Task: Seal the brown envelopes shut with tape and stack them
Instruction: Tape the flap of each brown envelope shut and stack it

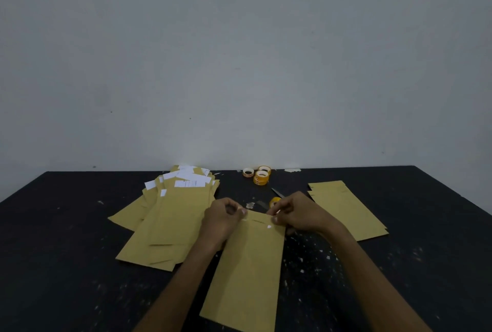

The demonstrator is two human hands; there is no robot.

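Envelope, flap between left hand and right hand

— Where does the envelope lie?
— On the surface, between a pile at left and a stack at right.
— And the tape rolls?
— Behind it, at the surface's far edge.

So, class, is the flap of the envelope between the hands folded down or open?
Folded down: the flap lies flat on the envelope, the left hand and right hand pinching it. Taped: cannot tell.
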